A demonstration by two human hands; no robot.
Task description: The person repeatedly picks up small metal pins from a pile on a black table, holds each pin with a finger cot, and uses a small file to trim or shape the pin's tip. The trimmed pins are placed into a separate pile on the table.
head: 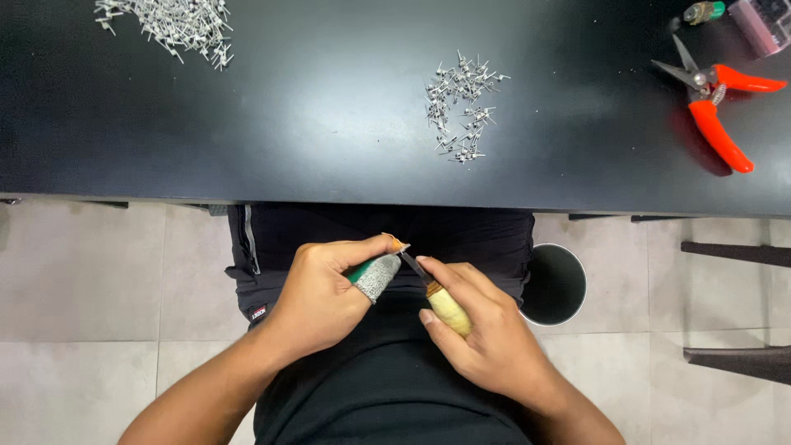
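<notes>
Small metal piece (397, 243) sits pinched in the fingers of the left hand (325, 292), above the person's lap, below the edge of the black surface (329, 124). Thumb wears a grey-green guard (375, 276). Right hand (482, 330) is closed around a knife with pale handle (447, 311); the blade touches the piece. Two heaps of metal pieces (463, 107) and red-handled cutters (713, 103) lie on the surface.

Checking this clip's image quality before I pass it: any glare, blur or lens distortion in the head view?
Head view: soft glare spreads across the glossy black table, washing out its middle; the table's front edge bows slightly, a wide-lens curve. The left hand, right hand and the small knife are sharp, as are the orange-handled cutters, which cast a reddish reflection. No motion blur is evident.
</notes>
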